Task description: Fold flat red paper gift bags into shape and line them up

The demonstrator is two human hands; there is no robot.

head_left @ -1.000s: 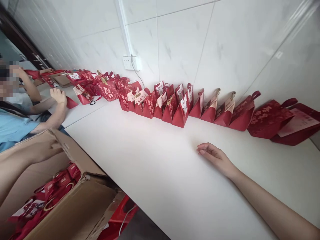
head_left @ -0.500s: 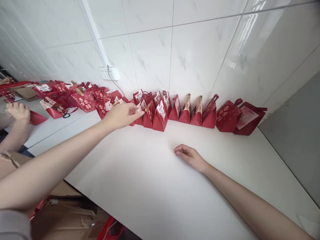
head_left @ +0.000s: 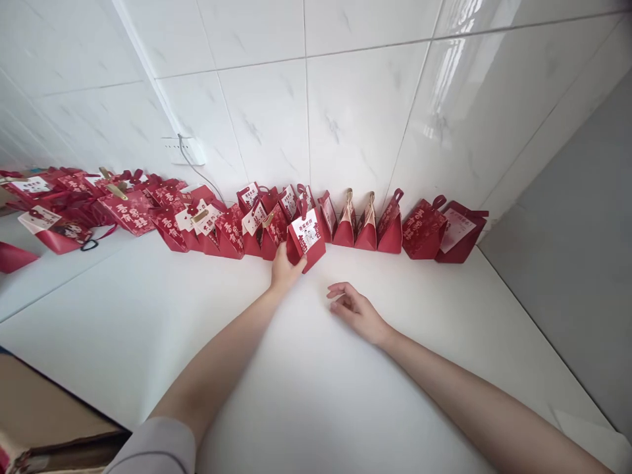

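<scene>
My left hand (head_left: pixel 287 270) grips a red gift box (head_left: pixel 312 253) by its lower left side, thumb in front. The box is tilted, with a white printed tag on its face and a ribbon loop on top. My right hand (head_left: pixel 356 313) hovers over or rests on the white table, fingers curled loosely with a gap between thumb and fingertips, nothing in it. It lies just below and right of the held box. Right of that box stand slim boxes with gold loops (head_left: pixel 344 227) and a dark red box (head_left: pixel 390 227).
Two wider red boxes (head_left: pixel 423 234) end the row at the right. More tagged boxes (head_left: pixel 230 230) crowd along the tiled wall to the left. A socket (head_left: pixel 184 151) with a grey cable is on the wall. An open cardboard carton (head_left: pixel 44 408) sits below the table's left edge.
My left hand has come right and down from above the boxes and taken hold of one. The view has turned right, so the other person's hands are out of sight.
</scene>
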